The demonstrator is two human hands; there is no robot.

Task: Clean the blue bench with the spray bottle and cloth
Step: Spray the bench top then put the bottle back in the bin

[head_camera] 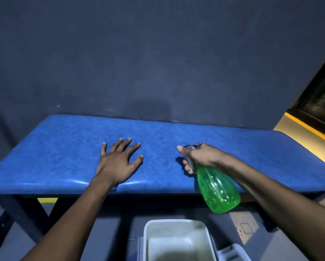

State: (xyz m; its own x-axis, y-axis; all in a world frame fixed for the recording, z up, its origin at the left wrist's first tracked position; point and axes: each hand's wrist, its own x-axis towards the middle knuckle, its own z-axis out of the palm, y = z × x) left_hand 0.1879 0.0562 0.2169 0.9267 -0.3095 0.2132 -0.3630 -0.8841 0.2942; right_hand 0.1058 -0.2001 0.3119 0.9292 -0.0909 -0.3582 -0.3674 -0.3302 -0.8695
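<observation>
Now right hand [197, 157] grips neck of see-through green plastic spray bottle [219, 191], nozzle aimed over long padded blue bench [176, 134], likely ready to squirt. Left hand [118, 161] flat, fingers spread, steadying bench. Cloth not seen. White plastic tub [176, 240] below.

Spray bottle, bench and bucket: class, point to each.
spray bottle [219, 191], head view, green body
bench [63, 151], head view, bare blue seat
bucket [176, 224], head view, far rim

Occlusions and crops

White plastic bin [176, 240] below blue padded bench [63, 157]: bottom cropped. Green translucent spray bottle [219, 191] nozzle hidden by right hand [199, 157].
</observation>
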